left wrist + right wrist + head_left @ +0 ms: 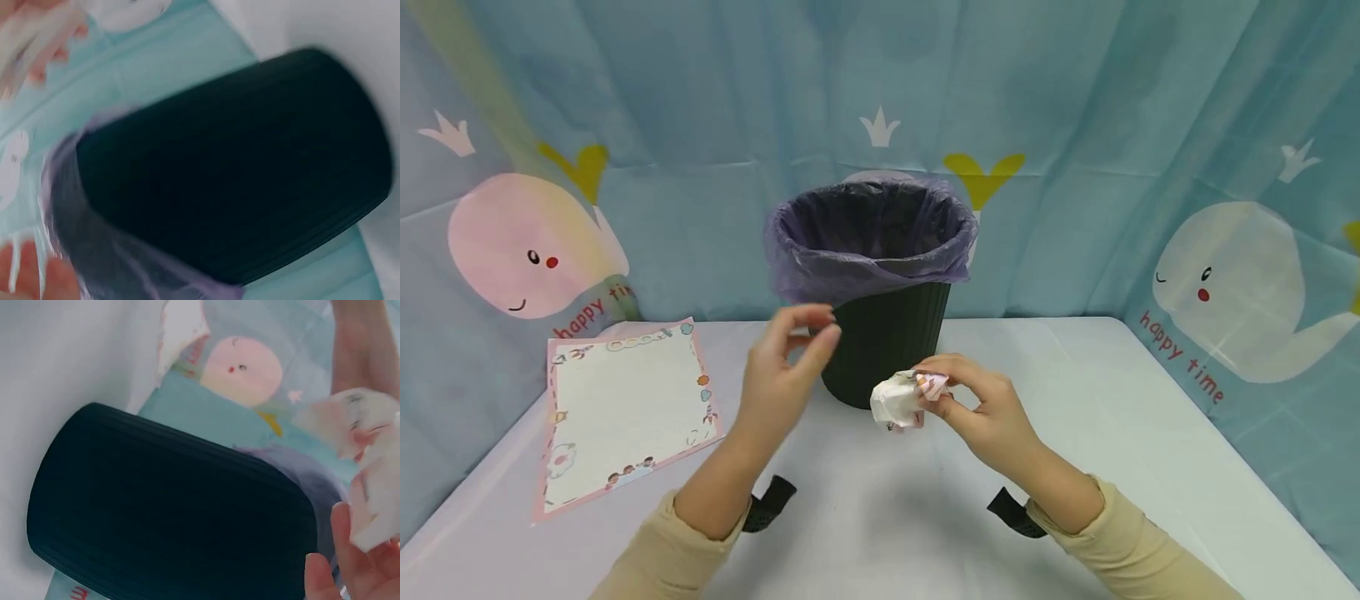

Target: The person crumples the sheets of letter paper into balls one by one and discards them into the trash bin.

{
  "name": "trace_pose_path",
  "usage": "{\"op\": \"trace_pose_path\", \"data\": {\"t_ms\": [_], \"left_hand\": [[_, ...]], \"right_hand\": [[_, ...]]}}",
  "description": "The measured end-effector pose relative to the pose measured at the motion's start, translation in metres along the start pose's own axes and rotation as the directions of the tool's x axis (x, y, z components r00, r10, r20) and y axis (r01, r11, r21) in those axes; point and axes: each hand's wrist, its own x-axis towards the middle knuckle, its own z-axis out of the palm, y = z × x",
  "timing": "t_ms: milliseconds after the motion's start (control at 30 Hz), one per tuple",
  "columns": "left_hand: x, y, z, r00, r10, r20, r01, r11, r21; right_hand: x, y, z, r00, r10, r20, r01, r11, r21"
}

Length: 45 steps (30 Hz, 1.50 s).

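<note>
My right hand (988, 408) pinches a crumpled sheet of paper (895, 402), white with pink printed edges, between thumb and fingers. In the right wrist view the paper (378, 494) shows folds and printed pictures, with fingertips (340, 528) against it. To its left my left hand (775, 379) is raised with loosely bent fingers and holds nothing. Its fingertips (59, 275) appear at the lower left corner of the left wrist view. Behind both hands stands a dark ribbed trash bin (891, 333), upright, lined with a purple plastic bag (857, 279) folded over the rim.
A flat sheet of white paper (628, 408) with a pink decorated border lies on the left of the white table (1075, 417). Blue curtains (700, 100) with cartoon whales hang round the back and sides. Black straps (771, 500) show beside the wrists.
</note>
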Motion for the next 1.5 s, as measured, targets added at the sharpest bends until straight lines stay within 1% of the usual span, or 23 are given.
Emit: {"op": "trace_pose_path", "data": {"t_ms": [33,67,100,167,233,300,367,433,500,633,700,767,867,933,1067,1167,1233,1333,1500], "left_hand": [[0.011,0.001,-0.002,0.998,-0.019,-0.059,0.018,1.0,-0.007],[0.022,0.002,-0.005,0.994,-0.038,-0.1,0.035,0.999,-0.029],[0.033,0.001,-0.007,0.991,-0.061,-0.121,0.056,0.997,-0.046],[0.053,-0.001,-0.009,0.984,-0.115,-0.133,0.108,0.992,-0.059],[0.069,-0.005,-0.01,0.977,-0.175,-0.12,0.169,0.984,-0.058],[0.08,-0.01,-0.01,0.969,-0.224,-0.107,0.218,0.974,-0.06],[0.086,-0.014,-0.009,0.959,-0.262,-0.109,0.253,0.963,-0.089],[0.089,-0.017,-0.007,0.95,-0.29,-0.115,0.275,0.953,-0.131],[0.09,-0.018,-0.005,0.941,-0.31,-0.133,0.283,0.94,-0.187],[0.091,-0.019,0.001,0.93,-0.326,-0.171,0.271,0.92,-0.284],[0.091,-0.019,0.005,0.927,-0.323,-0.19,0.259,0.918,-0.3],[0.091,-0.02,0.007,0.924,-0.322,-0.206,0.251,0.918,-0.307],[0.09,-0.021,0.011,0.916,-0.331,-0.225,0.255,0.916,-0.31],[0.09,-0.021,0.012,0.913,-0.334,-0.236,0.253,0.915,-0.315],[0.089,-0.021,0.014,0.909,-0.328,-0.256,0.239,0.916,-0.323],[0.088,-0.02,0.015,0.907,-0.328,-0.262,0.236,0.915,-0.328],[0.088,-0.019,0.016,0.907,-0.328,-0.264,0.233,0.913,-0.333],[0.087,-0.018,0.016,0.909,-0.32,-0.266,0.222,0.914,-0.34],[0.088,-0.02,0.017,0.907,-0.313,-0.281,0.213,0.918,-0.336]], "right_hand": [[0.001,-0.001,-0.001,1.0,0.009,-0.008,-0.009,1.0,0.015],[0.001,-0.001,-0.003,1.0,0.015,-0.01,-0.015,0.999,0.028],[0.001,-0.001,-0.004,1.0,0.027,-0.01,-0.026,0.999,0.04],[0.001,-0.002,-0.005,0.999,0.047,-0.01,-0.046,0.997,0.062],[0.001,-0.002,-0.005,0.998,0.057,-0.011,-0.056,0.995,0.083],[0.0,-0.002,-0.006,0.998,0.057,-0.018,-0.056,0.995,0.085],[0.0,-0.001,-0.007,0.998,0.053,-0.025,-0.051,0.995,0.091],[0.001,-0.001,-0.008,0.998,0.053,-0.034,-0.049,0.994,0.099],[0.003,-0.002,-0.011,0.998,0.053,-0.046,-0.048,0.993,0.112],[0.017,-0.004,-0.02,0.995,0.049,-0.088,-0.034,0.985,0.166],[0.028,-0.005,-0.027,0.99,0.065,-0.123,-0.036,0.975,0.22],[0.043,-0.006,-0.033,0.982,0.103,-0.158,-0.054,0.956,0.288],[0.07,-0.008,-0.042,0.961,0.184,-0.208,-0.095,0.922,0.375],[0.088,-0.008,-0.046,0.945,0.225,-0.238,-0.118,0.912,0.394],[0.12,-0.003,-0.051,0.921,0.262,-0.289,-0.148,0.921,0.36],[0.137,0.0,-0.052,0.912,0.279,-0.3,-0.174,0.926,0.334],[0.145,0.003,-0.051,0.909,0.296,-0.294,-0.192,0.923,0.334],[0.155,0.008,-0.048,0.909,0.311,-0.276,-0.219,0.923,0.317],[0.166,0.018,-0.039,0.907,0.339,-0.249,-0.265,0.921,0.287]]}}
